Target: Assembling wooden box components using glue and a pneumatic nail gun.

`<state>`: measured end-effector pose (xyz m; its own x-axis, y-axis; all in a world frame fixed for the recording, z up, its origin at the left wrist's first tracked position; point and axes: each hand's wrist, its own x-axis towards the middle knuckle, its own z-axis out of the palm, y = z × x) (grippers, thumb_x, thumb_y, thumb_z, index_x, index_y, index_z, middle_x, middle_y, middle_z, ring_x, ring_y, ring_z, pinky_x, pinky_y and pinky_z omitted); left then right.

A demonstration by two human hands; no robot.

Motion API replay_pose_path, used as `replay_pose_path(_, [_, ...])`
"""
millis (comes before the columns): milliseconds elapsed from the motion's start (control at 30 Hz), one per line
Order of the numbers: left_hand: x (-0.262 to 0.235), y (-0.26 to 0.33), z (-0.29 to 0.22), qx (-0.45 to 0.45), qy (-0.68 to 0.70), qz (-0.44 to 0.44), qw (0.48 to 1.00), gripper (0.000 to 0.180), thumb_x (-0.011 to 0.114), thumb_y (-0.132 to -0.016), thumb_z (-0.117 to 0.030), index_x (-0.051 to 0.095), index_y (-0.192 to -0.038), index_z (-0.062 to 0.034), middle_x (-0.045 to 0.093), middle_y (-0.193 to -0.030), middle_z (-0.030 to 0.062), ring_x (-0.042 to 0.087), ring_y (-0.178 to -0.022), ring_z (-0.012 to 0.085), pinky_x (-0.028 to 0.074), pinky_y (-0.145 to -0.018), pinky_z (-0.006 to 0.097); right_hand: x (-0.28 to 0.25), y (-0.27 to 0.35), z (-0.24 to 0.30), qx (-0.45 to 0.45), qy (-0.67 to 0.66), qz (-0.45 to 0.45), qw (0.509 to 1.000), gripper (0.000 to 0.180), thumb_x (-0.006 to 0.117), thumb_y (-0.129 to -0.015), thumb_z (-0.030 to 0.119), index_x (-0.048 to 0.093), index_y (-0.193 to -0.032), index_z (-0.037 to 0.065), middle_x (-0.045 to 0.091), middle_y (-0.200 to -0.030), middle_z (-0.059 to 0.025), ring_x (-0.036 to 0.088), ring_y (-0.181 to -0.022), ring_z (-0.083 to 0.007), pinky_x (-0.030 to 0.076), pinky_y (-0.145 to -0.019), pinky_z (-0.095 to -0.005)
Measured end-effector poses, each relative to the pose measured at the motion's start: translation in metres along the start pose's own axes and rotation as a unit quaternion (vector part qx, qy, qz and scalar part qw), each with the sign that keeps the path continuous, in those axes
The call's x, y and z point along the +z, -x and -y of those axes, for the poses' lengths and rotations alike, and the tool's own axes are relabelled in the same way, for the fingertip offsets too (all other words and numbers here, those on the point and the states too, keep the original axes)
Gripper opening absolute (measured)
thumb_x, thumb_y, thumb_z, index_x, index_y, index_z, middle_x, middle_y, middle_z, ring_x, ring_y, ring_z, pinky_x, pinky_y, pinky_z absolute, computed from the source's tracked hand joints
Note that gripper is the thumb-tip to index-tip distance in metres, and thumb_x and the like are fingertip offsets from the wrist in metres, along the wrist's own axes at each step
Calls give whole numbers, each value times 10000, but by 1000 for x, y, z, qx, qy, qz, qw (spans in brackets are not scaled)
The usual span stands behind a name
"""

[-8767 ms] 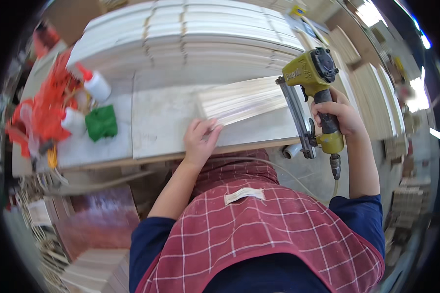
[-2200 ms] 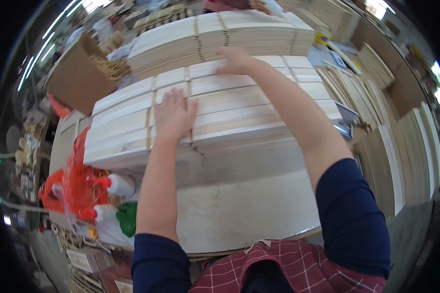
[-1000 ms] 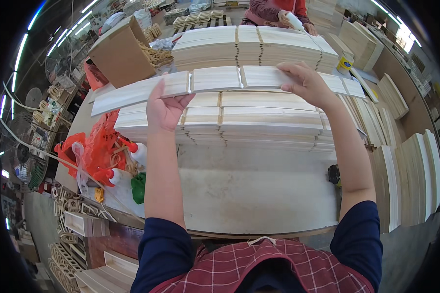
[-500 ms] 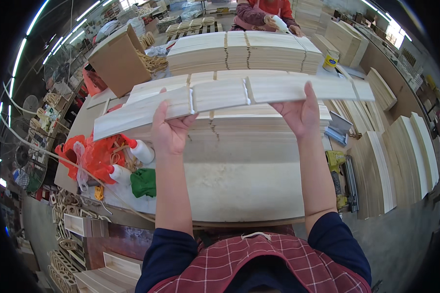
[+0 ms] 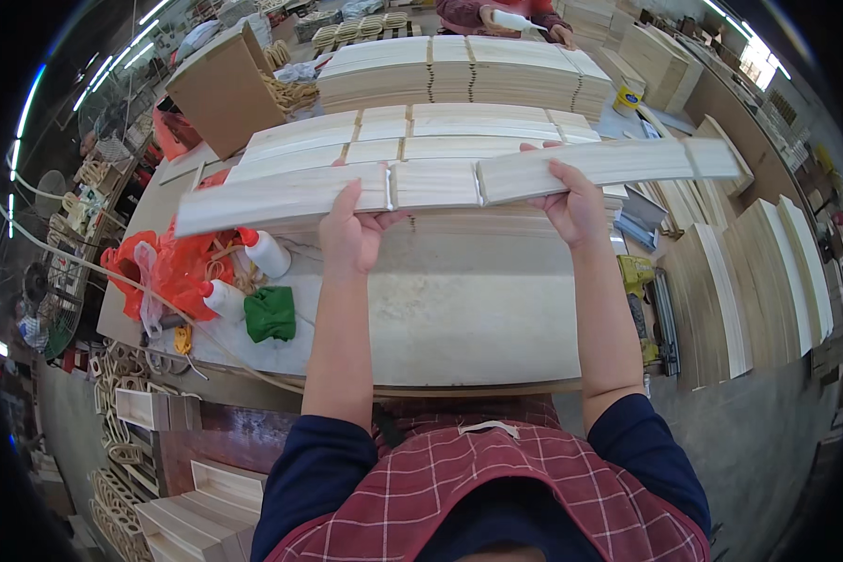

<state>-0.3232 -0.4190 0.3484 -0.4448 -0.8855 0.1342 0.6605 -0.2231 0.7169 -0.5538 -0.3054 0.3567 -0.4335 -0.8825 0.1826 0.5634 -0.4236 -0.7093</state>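
Observation:
A long, thin pale wooden board (image 5: 436, 184) is raised across my view, with several crosswise grooves; white, glue-like lines show in two of them. My left hand (image 5: 351, 236) grips its lower edge left of the middle, thumb on the face. Farther along to the right, my right hand (image 5: 573, 208) holds the board the same way. Right behind the board lies a stack of similar grooved boards (image 5: 478, 117), partly hidden by it.
Beyond is another board stack (image 5: 375, 86), where a co-worker holds a white bottle (image 5: 513, 20). Two white glue bottles (image 5: 270, 255), a green cloth (image 5: 270, 314) and red plastic bags (image 5: 173, 272) lie left. A nail gun (image 5: 639, 272) and upright boards (image 5: 768, 281) are right.
My hands have come closer together on the board, which now sits flatter, its left end raised. My view has shifted, and the co-worker's bottle is now tipped nearly level.

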Motion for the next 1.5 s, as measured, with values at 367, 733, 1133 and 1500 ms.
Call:
replay_pose_path(367, [15, 12, 19, 32, -107, 3, 994, 508, 399, -836, -101, 187, -1297, -117, 476, -1109, 207, 564, -886, 280, 528, -598, 397, 17, 15, -8, -14, 264, -67, 962, 351, 499, -767, 92, 390, -1091, 11, 539, -1036, -139, 564, -866, -227, 532, -577, -347])
replay_pose_path(733, [23, 19, 29, 51, -164, -13, 985, 459, 403, -833, -82, 237, -1261, -84, 494, -1065, 173, 578, -823, 236, 539, -550, 372, 13, 20, -10, 2, 286, -81, 955, 361, 505, -769, 99, 396, -1103, 23, 540, -1034, -138, 557, -890, -224, 524, -602, -354])
replay_pose_path(1133, [34, 21, 52, 215, -542, -8, 812, 451, 434, -772, -10, 333, -1212, -7, 477, -1049, 214, 475, -950, 374, 383, -826, 395, 7, 20, -32, -81, 405, -44, 910, 346, 519, -785, 116, 418, -1102, 24, 536, -1054, -103, 542, -911, -167, 510, -623, -309])
replay_pose_path(1500, [-8, 23, 20, 244, -684, -62, 684, 509, 475, -703, 46, 374, -1187, -73, 477, -1035, 183, 482, -956, 360, 409, -787, 406, 5, 46, 33, -232, 44, -45, 971, 404, 460, -814, 102, 331, -1171, -34, 480, -1099, -156, 483, -1028, -226, 385, -874, -340])
